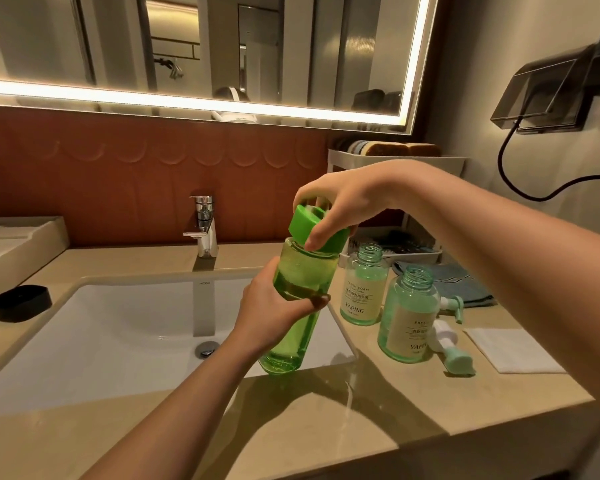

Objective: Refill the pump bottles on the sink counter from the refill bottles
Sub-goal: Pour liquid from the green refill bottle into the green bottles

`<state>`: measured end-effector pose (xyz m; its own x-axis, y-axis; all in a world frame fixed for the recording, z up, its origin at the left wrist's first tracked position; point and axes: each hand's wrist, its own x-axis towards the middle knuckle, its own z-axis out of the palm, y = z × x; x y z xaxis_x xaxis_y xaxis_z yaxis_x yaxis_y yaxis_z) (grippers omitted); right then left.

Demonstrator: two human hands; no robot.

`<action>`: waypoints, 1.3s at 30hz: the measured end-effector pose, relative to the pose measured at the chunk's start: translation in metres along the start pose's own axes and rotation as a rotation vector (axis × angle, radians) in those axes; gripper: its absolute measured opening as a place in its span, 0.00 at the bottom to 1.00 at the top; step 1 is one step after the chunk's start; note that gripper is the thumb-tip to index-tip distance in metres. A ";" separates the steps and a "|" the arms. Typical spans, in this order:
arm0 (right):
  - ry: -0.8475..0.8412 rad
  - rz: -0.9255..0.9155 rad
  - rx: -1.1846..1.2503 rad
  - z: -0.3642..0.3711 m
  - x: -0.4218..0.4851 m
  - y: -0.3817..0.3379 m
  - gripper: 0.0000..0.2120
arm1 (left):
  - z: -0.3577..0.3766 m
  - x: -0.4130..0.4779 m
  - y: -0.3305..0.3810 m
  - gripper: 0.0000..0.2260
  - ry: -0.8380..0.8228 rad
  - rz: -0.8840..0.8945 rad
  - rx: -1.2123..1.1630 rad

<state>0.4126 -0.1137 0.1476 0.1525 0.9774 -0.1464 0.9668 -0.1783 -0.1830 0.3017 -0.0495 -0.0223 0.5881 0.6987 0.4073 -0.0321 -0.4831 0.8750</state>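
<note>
Over the sink's (pixel 118 323) right rim, the tilted green refill bottle (pixel 302 271) is clasped round its middle by the left hand (pixel 274 306). The right hand (pixel 343 202) grips its cap (pixel 305 226) from above, its fingers hiding the cap's top. Just right stand 2 uncapped bottles: the far pump bottle (pixel 362 289) and the near pump bottle (pixel 407 317), whose label is partly out of sight.

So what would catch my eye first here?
The tall translucent green refill bottle, held over the right edge of the white sink: the left hand grips its body, the right hand its green cap. Just right of it, two uncapped teal pump bottles stand on the beige counter.
</note>
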 end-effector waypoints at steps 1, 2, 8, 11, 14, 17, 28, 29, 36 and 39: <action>-0.002 -0.020 0.019 -0.002 -0.002 0.002 0.25 | 0.000 0.000 0.000 0.25 -0.010 -0.003 -0.009; 0.002 -0.042 0.046 -0.004 -0.004 0.004 0.25 | -0.001 0.000 0.000 0.25 -0.021 -0.008 -0.025; 0.114 -0.134 0.268 -0.004 -0.026 0.021 0.31 | -0.008 -0.006 0.000 0.26 -0.035 -0.027 -0.081; 0.278 -0.164 0.348 0.018 -0.037 0.029 0.29 | -0.013 -0.006 0.002 0.24 -0.026 -0.042 -0.106; 0.503 -0.152 0.440 0.051 -0.049 0.035 0.27 | -0.016 -0.006 0.001 0.28 -0.023 -0.048 -0.120; 0.698 -0.046 0.550 0.102 -0.061 0.038 0.28 | -0.018 -0.008 0.000 0.30 -0.012 -0.063 -0.129; 0.759 0.416 0.543 0.249 -0.082 0.059 0.25 | -0.015 -0.016 0.004 0.25 0.017 -0.089 -0.137; 0.757 0.433 0.517 0.252 -0.082 0.060 0.25 | -0.014 -0.017 0.004 0.24 0.015 -0.088 -0.140; 0.692 0.575 0.164 0.253 -0.088 0.062 0.31 | -0.010 -0.024 0.013 0.22 -0.024 -0.083 -0.161; 0.845 0.444 0.223 0.242 -0.090 0.056 0.32 | -0.008 -0.028 0.019 0.22 -0.036 -0.066 -0.161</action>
<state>0.4032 -0.2397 -0.0850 0.6736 0.5600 0.4823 0.7384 -0.4816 -0.4721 0.2781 -0.0736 -0.0146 0.6218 0.7051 0.3409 -0.1197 -0.3445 0.9311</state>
